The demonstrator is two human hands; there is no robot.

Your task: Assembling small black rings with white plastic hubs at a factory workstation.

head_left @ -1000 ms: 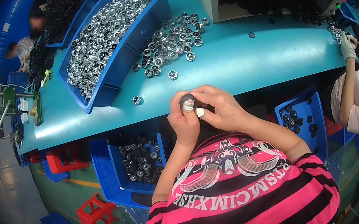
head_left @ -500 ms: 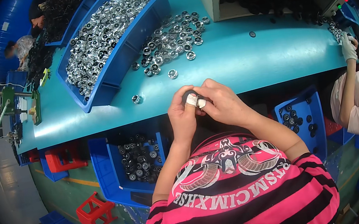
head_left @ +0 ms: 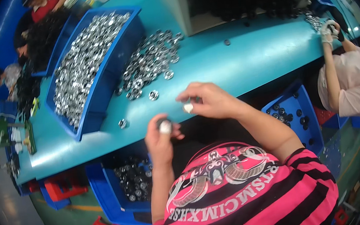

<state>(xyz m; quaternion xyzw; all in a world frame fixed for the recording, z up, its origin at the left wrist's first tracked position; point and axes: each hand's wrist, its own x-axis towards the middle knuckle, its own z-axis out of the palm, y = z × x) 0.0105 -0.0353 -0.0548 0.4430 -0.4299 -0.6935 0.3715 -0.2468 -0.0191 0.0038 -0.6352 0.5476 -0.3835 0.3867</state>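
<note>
My left hand (head_left: 159, 142) is at the table's front edge, its fingers closed around a small black wheel (head_left: 162, 122). White tape wraps its thumb, and motion blur softens the wheel's detail. Up and to the right, my right hand (head_left: 212, 101) hovers over the tabletop with thumb and fingers apart; no object shows clearly between them. Its thumb is also taped. Beyond the hands lies a loose pile of shiny chrome hub-like pieces (head_left: 149, 62). Single chrome pieces (head_left: 153, 95) lie nearer to me.
A long blue bin (head_left: 110, 92) full of chrome pieces stands at left on the teal table (head_left: 224, 71). Blue crates (head_left: 102, 189) with black wheels sit below the front edge. A grey box-like housing (head_left: 181, 9) stands behind. A gloved co-worker (head_left: 348, 74) works at right.
My hands have come apart: the left moved down and left with the black wheel, the right stayed higher and reaches over the table. The view has shifted and turned slightly.
</note>
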